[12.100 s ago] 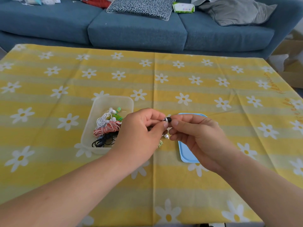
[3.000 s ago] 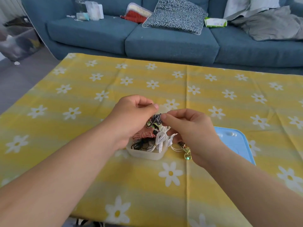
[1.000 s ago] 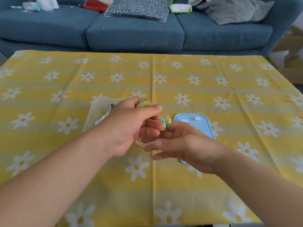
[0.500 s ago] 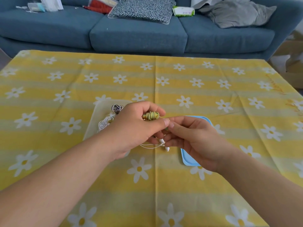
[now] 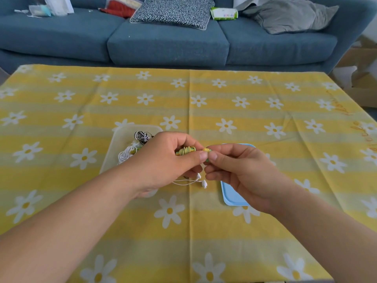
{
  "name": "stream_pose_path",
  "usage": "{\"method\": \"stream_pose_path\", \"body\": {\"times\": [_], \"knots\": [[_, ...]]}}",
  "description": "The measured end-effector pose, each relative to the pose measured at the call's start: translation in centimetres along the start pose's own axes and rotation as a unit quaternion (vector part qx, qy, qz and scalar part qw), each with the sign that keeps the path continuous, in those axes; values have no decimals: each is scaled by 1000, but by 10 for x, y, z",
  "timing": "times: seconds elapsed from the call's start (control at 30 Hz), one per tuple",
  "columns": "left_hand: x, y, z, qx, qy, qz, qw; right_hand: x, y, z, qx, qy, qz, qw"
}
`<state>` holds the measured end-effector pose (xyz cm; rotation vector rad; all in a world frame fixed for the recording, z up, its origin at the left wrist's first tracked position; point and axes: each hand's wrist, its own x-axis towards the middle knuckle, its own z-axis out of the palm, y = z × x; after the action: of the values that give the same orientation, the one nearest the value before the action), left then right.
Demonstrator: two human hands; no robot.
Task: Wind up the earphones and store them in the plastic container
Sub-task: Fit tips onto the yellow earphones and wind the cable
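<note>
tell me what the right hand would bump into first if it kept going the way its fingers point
Likely the left hand: the right hand points leftward at it, fingertips nearly touching around the yellow-green earphone bundle.

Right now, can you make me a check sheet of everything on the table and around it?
Surface: yellow daisy tablecloth, lying flat with creases.
Job's things: green-yellow earphones wound into a bundle; clear plastic container holding wound earphones; blue lid lying beside it.
Clutter: white earphones loose on the cloth.
Grippers: left hand holds the bundle; right hand pinches its end.
Cables: striped coil and white coil in the container.
Surroundings: blue sofa with cushions, wipes and bags.
</note>
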<state>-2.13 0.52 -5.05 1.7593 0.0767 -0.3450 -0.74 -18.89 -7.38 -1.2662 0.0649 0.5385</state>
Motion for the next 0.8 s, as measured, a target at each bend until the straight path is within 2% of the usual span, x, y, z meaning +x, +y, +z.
{"method": "stream_pose_path", "body": {"times": [0.23,0.37,0.57,0.8], "knots": [[5,-8,1,-86,-46,-54,994,-1,-2,-2,-40,22,-3,999],[8,-10,4,-118,-20,-44,992,-3,-3,-1,23,27,14,999],[8,-13,7,-87,39,-8,995,-4,-2,0,79,22,43,996],[5,-14,13,-20,57,37,998,-1,3,-2,-39,29,8,999]]}}
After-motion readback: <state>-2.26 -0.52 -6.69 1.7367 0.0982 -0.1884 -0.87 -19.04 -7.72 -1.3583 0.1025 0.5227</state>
